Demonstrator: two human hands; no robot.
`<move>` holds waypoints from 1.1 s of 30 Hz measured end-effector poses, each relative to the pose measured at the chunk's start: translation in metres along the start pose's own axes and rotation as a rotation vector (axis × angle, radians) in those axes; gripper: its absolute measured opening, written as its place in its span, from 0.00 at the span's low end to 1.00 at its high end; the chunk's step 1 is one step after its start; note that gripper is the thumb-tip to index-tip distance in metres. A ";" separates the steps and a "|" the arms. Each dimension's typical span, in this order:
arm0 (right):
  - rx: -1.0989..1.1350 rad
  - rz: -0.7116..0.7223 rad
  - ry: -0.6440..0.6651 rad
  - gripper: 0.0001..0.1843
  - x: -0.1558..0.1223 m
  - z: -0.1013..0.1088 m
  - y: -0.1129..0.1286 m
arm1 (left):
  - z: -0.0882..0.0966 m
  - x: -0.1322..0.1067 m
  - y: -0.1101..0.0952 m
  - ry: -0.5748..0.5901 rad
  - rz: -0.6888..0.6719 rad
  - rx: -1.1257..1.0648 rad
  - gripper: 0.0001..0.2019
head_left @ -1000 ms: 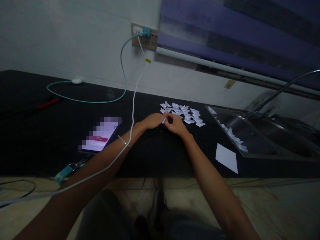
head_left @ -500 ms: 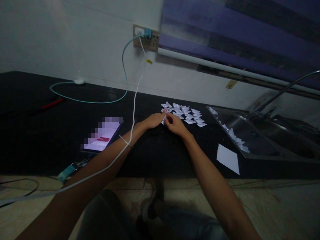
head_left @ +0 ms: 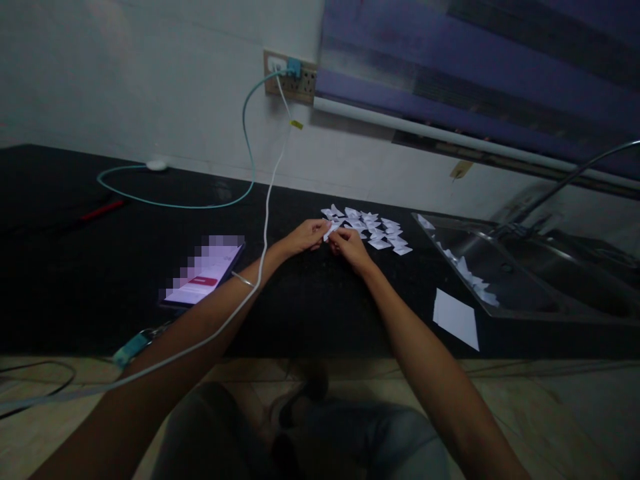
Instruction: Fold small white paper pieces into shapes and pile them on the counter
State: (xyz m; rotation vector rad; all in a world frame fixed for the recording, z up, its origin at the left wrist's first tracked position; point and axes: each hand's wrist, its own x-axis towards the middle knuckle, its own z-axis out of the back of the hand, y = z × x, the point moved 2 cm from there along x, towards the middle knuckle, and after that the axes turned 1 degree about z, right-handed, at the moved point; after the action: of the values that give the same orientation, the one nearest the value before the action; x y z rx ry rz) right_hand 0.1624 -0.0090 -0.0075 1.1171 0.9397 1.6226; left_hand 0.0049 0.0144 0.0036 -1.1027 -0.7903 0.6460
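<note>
Between my two hands is a small folded piece of white paper [head_left: 331, 231]. My left hand [head_left: 309, 235] is closed, pinching its left side with thumb and fingers. From the right, my right hand [head_left: 351, 245] is closed on the paper's lower right edge. Just behind and to the right of my hands, several white folded paper boats [head_left: 380, 233] lie in rows on the black counter [head_left: 310, 300]. The fingertips partly cover the held paper, so its exact folds are hard to make out.
A stack of flat white paper [head_left: 456, 319] lies by the metal sink [head_left: 525, 267], whose left rim carries more folded paper [head_left: 470, 277]. On the left are a lit phone [head_left: 205, 273], keys with a teal tag [head_left: 133, 348] and a red object [head_left: 103, 210]. A white cable [head_left: 267, 230] crosses my left forearm.
My hands have drawn slightly apart, and more of the white paper shows between them. The left fingers have curled in. Boats, phone and paper stack stay where they were.
</note>
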 end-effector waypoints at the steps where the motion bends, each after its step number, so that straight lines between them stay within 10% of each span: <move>1: 0.025 -0.011 0.009 0.17 -0.001 0.000 0.001 | -0.001 -0.001 -0.001 -0.003 -0.001 -0.007 0.19; 14: 0.226 0.029 0.014 0.14 -0.001 -0.005 0.006 | 0.000 0.003 0.005 -0.067 0.031 -0.063 0.19; 24: 0.130 0.028 -0.028 0.15 0.001 0.003 0.001 | 0.003 0.002 0.010 -0.246 -0.144 0.299 0.07; 33: -0.121 0.134 0.007 0.20 0.004 0.010 -0.003 | 0.006 -0.005 -0.001 -0.037 -0.041 0.256 0.16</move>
State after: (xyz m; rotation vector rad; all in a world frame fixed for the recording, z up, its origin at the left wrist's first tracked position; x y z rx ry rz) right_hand 0.1717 -0.0035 -0.0065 1.1106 0.7741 1.7686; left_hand -0.0026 0.0135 0.0045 -0.8418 -0.7377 0.7129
